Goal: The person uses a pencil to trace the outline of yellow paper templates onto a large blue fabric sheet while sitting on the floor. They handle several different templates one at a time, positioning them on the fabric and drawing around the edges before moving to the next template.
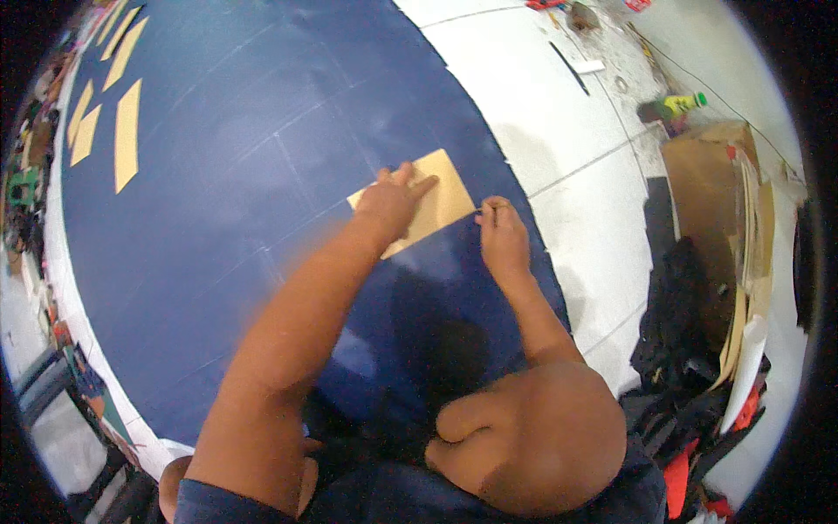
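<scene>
A broad dark blue sheet (209, 157), fabric or leather-like, is spread over the floor in front of me, with faint pale lines across it. On it lies a tan rectangular card template (451, 194), set at a slant. My left hand (390, 206) presses flat on the card's left part, fingers spread. At the card's right corner, my right hand (504, 240) is closed in a pinch around a thin pen-like tool (478, 210). Most of that tool is hidden by the fingers, and its tip is close to the card's edge.
Several tan strips (127, 135) lie at the sheet's far left. White floor tiles (567, 196) border the sheet on the right. Beyond them stand a cardboard box (711, 210), dark cloth (676, 306) and a green-capped bottle (676, 106). My bent knee (550, 437) is close below my right forearm.
</scene>
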Demonstrator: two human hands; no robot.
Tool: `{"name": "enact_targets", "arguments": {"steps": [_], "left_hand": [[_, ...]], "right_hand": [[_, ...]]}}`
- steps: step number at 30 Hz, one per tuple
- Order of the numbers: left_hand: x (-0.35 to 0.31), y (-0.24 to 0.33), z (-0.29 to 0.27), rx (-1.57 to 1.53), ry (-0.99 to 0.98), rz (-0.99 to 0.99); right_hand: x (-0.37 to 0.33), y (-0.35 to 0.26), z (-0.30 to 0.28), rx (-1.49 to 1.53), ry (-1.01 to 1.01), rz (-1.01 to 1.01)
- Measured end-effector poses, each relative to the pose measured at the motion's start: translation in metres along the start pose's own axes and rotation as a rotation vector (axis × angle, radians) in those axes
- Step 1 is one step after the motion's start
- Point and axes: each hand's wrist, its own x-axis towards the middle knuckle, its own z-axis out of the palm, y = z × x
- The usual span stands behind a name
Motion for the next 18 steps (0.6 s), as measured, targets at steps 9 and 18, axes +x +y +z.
{"name": "enact_targets", "arguments": {"steps": [9,18], "left_hand": [[-0.017,0.0,0.008,-0.025,0.057,-0.002],[-0.128,-0.058,0.05,-0.026,0.128,-0.092]], "right_hand": [[-0.017,0.006,-0.009,0.366,0.081,0.2],[-0.152,-0.024,-0.011,0.26,-0.263,-0.447]]}}
